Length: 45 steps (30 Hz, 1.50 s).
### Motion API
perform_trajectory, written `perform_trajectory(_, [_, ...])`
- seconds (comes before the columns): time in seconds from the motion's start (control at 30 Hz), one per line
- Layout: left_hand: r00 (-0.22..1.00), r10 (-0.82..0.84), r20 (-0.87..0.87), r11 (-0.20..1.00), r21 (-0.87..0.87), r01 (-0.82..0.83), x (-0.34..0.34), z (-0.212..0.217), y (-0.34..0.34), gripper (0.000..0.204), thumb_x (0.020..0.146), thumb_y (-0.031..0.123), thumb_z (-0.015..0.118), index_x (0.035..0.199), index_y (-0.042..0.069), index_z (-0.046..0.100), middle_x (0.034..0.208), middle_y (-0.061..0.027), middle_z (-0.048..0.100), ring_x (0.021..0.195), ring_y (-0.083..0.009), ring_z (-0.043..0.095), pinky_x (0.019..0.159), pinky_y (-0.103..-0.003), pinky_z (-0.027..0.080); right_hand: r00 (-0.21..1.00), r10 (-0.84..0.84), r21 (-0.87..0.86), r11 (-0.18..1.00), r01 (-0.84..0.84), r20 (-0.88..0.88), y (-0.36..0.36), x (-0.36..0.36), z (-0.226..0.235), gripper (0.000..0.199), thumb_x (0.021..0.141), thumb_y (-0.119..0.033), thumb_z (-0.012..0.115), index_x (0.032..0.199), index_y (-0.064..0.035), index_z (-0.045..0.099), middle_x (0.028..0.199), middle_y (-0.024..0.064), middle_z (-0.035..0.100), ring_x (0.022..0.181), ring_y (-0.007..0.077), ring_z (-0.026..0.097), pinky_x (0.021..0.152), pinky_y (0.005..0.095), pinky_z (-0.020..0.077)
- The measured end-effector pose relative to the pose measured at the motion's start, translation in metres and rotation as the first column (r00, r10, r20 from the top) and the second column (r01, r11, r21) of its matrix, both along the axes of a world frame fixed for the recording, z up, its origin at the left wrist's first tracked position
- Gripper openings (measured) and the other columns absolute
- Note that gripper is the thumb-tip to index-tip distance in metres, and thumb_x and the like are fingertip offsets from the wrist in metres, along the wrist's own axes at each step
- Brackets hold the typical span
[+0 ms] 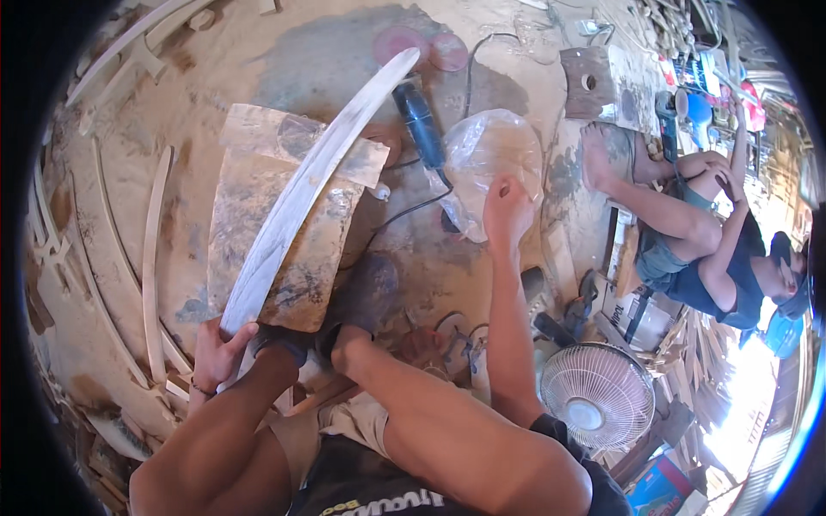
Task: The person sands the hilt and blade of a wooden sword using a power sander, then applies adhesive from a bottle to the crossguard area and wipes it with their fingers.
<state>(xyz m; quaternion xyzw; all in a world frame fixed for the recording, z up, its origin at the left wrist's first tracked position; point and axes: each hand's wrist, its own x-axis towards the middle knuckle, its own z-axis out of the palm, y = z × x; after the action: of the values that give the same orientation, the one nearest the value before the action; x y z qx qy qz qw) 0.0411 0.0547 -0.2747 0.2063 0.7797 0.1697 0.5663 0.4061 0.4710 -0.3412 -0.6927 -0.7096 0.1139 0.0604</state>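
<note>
A long, curved, pale wooden piece lies slanting across a worn wooden block, its far tip reaching past the block's far edge. My left hand is closed around the near end of the curved piece, thumb on top. My right hand is closed over a clear plastic bag on the ground; whether its curled fingers hold anything is hidden. Between the block and the bag lies a blue and black corded power tool, close to the curved piece's far end.
Curved wooden strips lie on the sandy ground at left. A fan stands at lower right. Another person sits at right, near a second power tool. A black cord crosses the ground.
</note>
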Motion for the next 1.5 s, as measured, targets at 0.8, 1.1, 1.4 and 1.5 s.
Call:
perform_trajectory(0.8, [0.999,-0.027,-0.046,1.000,-0.004,0.027,-0.001,0.008,0.007,0.080,0.091,0.071,0.083,0.085,-0.008,0.075,0.063,-0.0220,0.062,0.059,-0.0349,0.061,0.063,-0.049,0.051,0.832,0.117,0.055,0.993,-0.104,-0.542,-0.064,-0.076,0.013,0.017,0.102,-0.019,0.082,0.111,-0.0049,0.085,0.082,0.0073,0.076,0.067,0.0225,0.066,0.064,0.0428,0.0518])
perform_trajectory(1.1, [0.997,-0.061,-0.053,0.998,-0.025,0.059,-0.001,0.006,0.006,0.083,0.091,0.072,0.083,0.080,-0.009,0.072,0.057,-0.0187,0.056,0.053,-0.0306,0.052,0.057,-0.048,0.046,0.456,0.860,0.438,0.510,-0.740,-0.231,-0.180,-0.181,0.034,0.030,0.093,-0.012,0.087,0.122,-0.0122,0.083,0.078,-0.0032,0.055,0.073,0.0181,0.056,0.075,0.0387,0.0393])
perform_trajectory(1.4, [0.999,-0.037,-0.013,0.999,-0.032,0.036,0.001,0.006,0.005,0.083,0.093,0.071,0.083,0.076,-0.009,0.071,0.055,-0.0182,0.053,0.052,-0.0275,0.048,0.055,-0.048,0.044,0.496,0.847,0.176,0.527,-0.832,-0.192,-0.188,-0.155,0.040,0.058,0.102,-0.030,0.076,0.158,-0.0153,0.069,0.084,-0.0005,0.057,0.075,0.0207,0.053,0.072,0.0391,0.0366])
perform_trajectory(1.5, [0.999,-0.043,-0.027,0.999,-0.014,0.043,0.000,0.005,0.006,0.083,0.093,0.071,0.083,0.076,-0.009,0.071,0.055,-0.0186,0.053,0.052,-0.0282,0.047,0.055,-0.048,0.044,0.442,0.897,0.165,0.439,-0.883,-0.022,-0.194,-0.156,0.041,0.062,0.107,-0.042,0.070,0.164,-0.0204,0.063,0.087,0.0000,0.058,0.078,0.0216,0.053,0.070,0.0390,0.0359])
